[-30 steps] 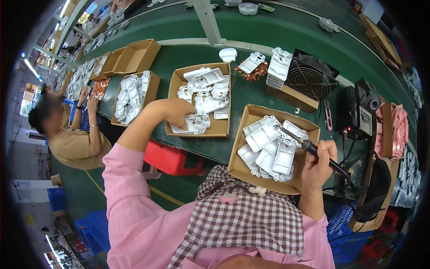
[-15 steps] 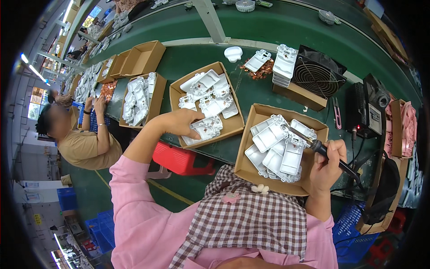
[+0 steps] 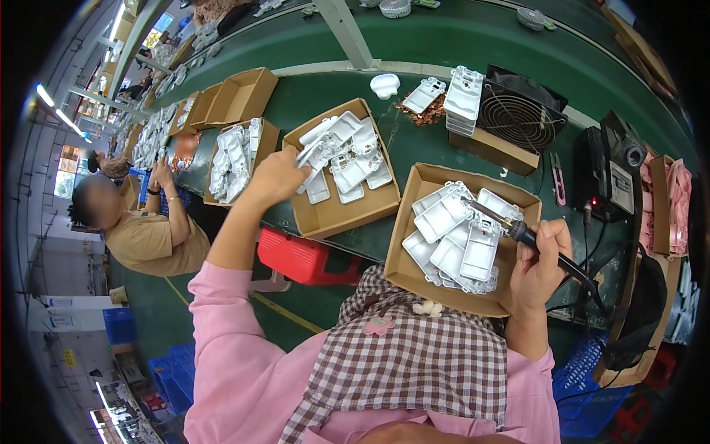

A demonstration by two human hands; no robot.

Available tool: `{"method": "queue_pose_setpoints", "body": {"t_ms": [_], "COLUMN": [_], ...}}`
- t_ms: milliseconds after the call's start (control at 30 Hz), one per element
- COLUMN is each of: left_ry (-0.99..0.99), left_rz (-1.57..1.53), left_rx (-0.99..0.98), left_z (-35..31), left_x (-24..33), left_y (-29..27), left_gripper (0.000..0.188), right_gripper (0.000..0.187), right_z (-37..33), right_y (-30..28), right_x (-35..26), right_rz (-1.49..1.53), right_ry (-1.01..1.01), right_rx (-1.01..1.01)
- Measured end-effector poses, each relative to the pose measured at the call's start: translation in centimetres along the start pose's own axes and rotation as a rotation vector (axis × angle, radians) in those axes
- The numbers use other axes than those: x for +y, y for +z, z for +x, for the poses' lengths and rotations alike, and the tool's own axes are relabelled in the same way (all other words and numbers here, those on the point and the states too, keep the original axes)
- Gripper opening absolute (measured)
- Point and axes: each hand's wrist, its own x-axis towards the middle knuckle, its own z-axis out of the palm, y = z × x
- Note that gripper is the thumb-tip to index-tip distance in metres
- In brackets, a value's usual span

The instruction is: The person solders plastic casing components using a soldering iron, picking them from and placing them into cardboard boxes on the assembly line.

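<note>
Pinches a tilted white housing (image 3: 319, 150) with the left hand (image 3: 279, 177), with fingers nearly closed on the edge closest to the palm; cannot see the full contact behind the knuckles. Presents a slip risk there, probably from so narrow a hold on smooth plastic. Hangs at the left side of a box (image 3: 362, 213) of loose white housings (image 3: 355, 170), just right of the left grip; could snag on their tabs, owing to close packing. Wraps the right hand (image 3: 538, 268) around the dark handle of a soldering iron (image 3: 526, 237), with no slack visible. Aims the metal tip leftward from the right grip, over piled housings (image 3: 466, 251) in a second box (image 3: 403, 222); cannot confirm contact or clearance at the tip. Could scorch plastic there, if hot, through any dip of the wrist. Trails a black cord (image 3: 592, 288) behind the right grip; could swing the iron off line through a catch on the nearby black bag (image 3: 642, 322). Farther ahead of the right grip: pink-handled tweezers (image 3: 558, 181) and a black fan (image 3: 521, 122). Ahead and right of the left grip: copper-coloured parts (image 3: 430, 117), liable to scatter from a careless reach.
</note>
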Motion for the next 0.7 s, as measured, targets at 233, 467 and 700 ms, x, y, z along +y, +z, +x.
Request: {"method": "queue_pose_setpoints", "body": {"t_ms": [233,467,700], "left_ry": [0.078,0.13,0.359], "left_rz": [-0.696,-0.937,-0.125], "left_rx": [-0.062,0.077,0.072], "left_z": [-0.6,-1.7,0.5], "left_x": [-0.1,0.2,-0.3], "left_y": [3.6,2.2,2.4], "left_gripper": [0.045,0.028,0.048], "right_gripper": [0.017,0.015,0.016], "right_z": [-0.3,-0.2,-0.3], "right_y": [-0.2,-0.4,-0.6], "right_x": [-0.4,-0.5,-0.4], "right_rz": [0.003,-0.003,0.012], "right_ry": [0.071,0.052,0.063], "right_rx": [0.012,-0.023,-0.02]}}
